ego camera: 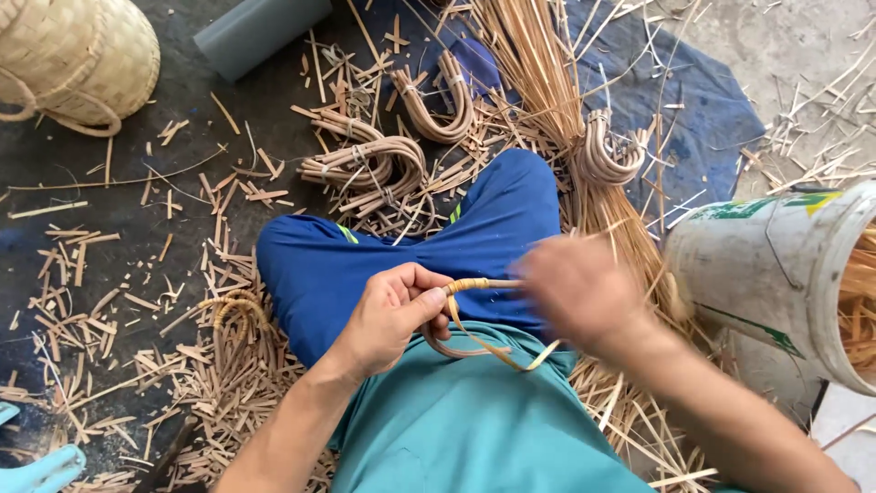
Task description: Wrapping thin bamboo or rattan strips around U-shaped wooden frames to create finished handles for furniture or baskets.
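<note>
Cane everywhere, thin and pale. Left hand (388, 315) closed around a bent cane handle (456, 315), thumb pressing on its wrapped top, right over the lap in blue trousers (365, 265). Right hand (579, 292) blurry, just beside the handle's top end; cannot tell if pinching or spread. Flat cane strip (506, 351) hanging loose from the handle, curling across the green shirt (456, 429). Little open room: cut cane bits (210, 356) thick on the dark floor (109, 183) by the left knee, barer floor farther left. Bundles of bent cane handles (365, 160) just past the knees, more of them up top and to the right. Long cane sticks (538, 64) lying over a blue cloth (703, 110). White bucket (776, 274) tipped on its side near the right arm, mouth at the picture's right edge, cane pieces inside. Woven basket (78, 55) in the top left corner, well apart, inside hidden.
</note>
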